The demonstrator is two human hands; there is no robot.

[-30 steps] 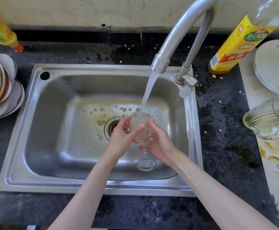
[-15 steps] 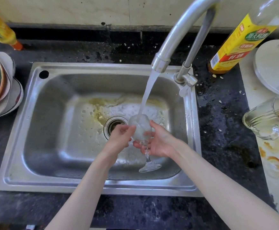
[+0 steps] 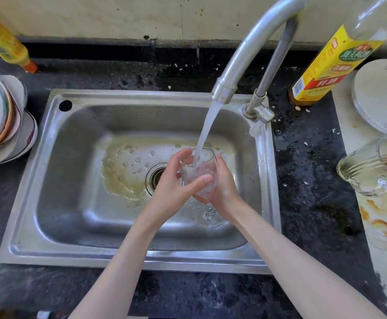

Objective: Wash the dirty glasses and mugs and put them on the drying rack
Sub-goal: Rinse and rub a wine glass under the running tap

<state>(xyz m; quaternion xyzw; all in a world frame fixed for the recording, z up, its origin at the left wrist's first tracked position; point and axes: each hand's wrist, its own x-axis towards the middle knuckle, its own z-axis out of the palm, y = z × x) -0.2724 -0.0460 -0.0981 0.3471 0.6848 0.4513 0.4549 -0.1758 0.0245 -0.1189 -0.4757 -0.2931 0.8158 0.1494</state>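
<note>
Nearest the camera, two bare forearms reach over the front rim of the sink (image 3: 118,261) and meet above its basin. The left hand (image 3: 176,180) wraps the bowl of a stemmed glass (image 3: 201,176) from the left, its thumb lying across the near face and its fingers curled round the far rim, probably so it can rub the wall while the water runs. The right hand (image 3: 222,187) cups the bowl from the right and from below, fingers curled under it where the stem begins; this looks like the carrying grip, taking the weight so that the other hand is free to scrub. The glass stands nearly upright, mouth up, stem and foot hanging free above the sink floor, touching nothing. It is held directly under the stream (image 3: 207,127), which falls into the open mouth, so the inside is being flushed. The step in hand seems to be rinsing this one glass. Beyond the hands the drain (image 3: 156,176) sits in a yellowish puddle, likely dregs washed out. The tap (image 3: 245,56) arches over from the right rear corner. On the counter at right lie more glassware (image 3: 369,166) on their sides among brown rings, presumably waiting their turn. A yellow-labelled bottle (image 3: 326,67) stands behind them; stacked plates (image 3: 1,120) sit at left. No drying rack is in view.
</note>
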